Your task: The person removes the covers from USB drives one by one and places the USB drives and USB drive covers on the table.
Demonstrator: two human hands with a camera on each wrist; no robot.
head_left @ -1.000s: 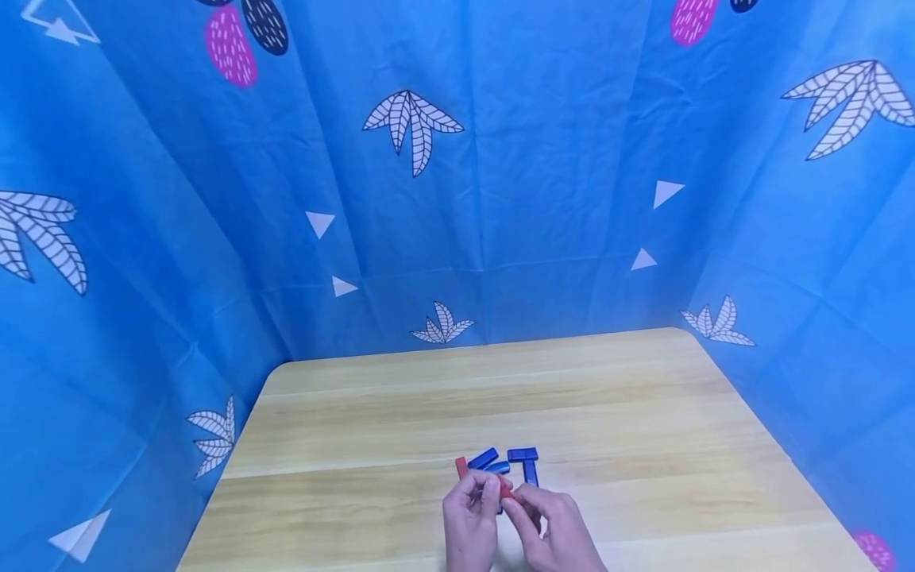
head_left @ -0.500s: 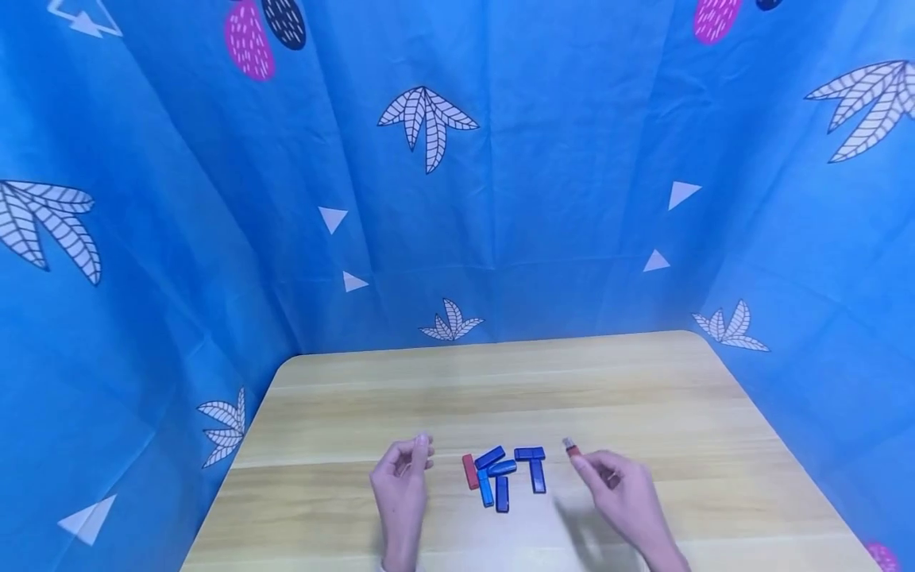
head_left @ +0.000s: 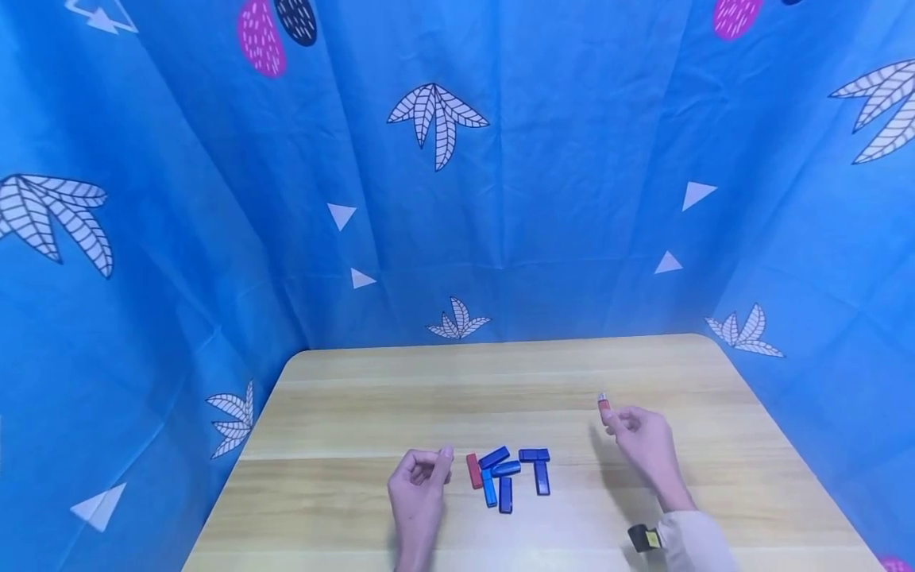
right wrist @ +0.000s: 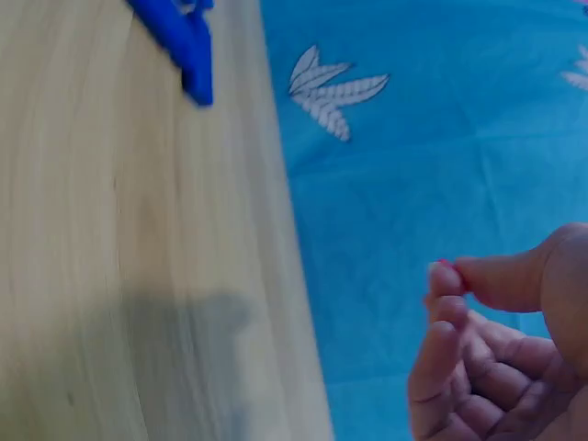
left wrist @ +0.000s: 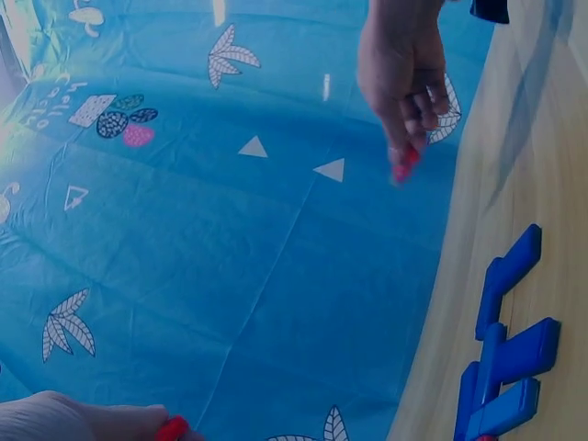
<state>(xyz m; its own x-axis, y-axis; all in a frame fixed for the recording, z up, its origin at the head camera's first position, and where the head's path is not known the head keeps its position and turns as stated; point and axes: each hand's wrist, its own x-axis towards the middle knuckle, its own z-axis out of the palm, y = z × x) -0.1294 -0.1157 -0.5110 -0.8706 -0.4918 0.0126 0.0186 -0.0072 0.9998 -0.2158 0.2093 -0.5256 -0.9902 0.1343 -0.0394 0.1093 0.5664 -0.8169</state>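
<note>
My right hand (head_left: 643,445) pinches a red USB flash drive (head_left: 604,405) over the right part of the table, its metal plug bare and pointing away. In the right wrist view, only a sliver of red shows between thumb and fingertip. My left hand (head_left: 418,492) is raised left of the pile, thumb against fingers. A small red cap (left wrist: 172,428) shows at those fingertips in the left wrist view; the head view hides it. Between the hands lie a red flash drive (head_left: 474,471) and several blue flash drives (head_left: 506,469), some touching one another.
The wooden table (head_left: 343,413) has rounded back corners. A blue patterned curtain (head_left: 557,199) closes off the back and both sides. By the right sleeve (head_left: 696,540) is a small black item (head_left: 645,538) with a yellow-green patch.
My hands were together at the red flash drive and have parted, exposing its metal plug. The right hand has carried the drive right and away; the left has moved left of the pile.
</note>
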